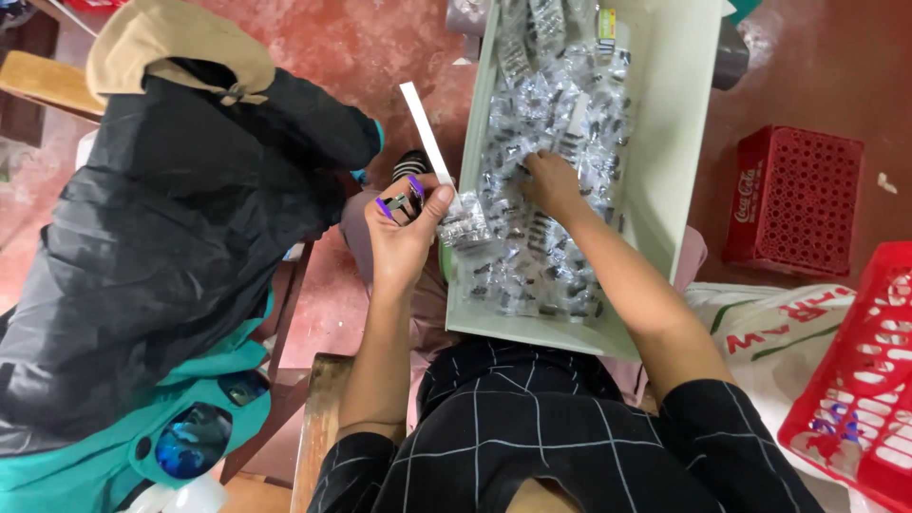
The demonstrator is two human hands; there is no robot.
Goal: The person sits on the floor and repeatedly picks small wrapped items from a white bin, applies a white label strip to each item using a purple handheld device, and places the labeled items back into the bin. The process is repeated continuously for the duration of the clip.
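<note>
Red concrete floor surrounds a pale tray (679, 142) heaped with small clear packets (541, 190) (light, slippery, crinkly). Right hand (551, 185) presses among them, grip unclear; left hand (404, 233) pinches a white strip (427, 142) near its lower end.

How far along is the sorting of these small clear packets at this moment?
Done: the left hand holds a small bunch of packets beside a white strip. In hand: the right hand reaches into the heap of clear packets in the pale tray. Left: most of the heap, which covers much of the tray.
</note>
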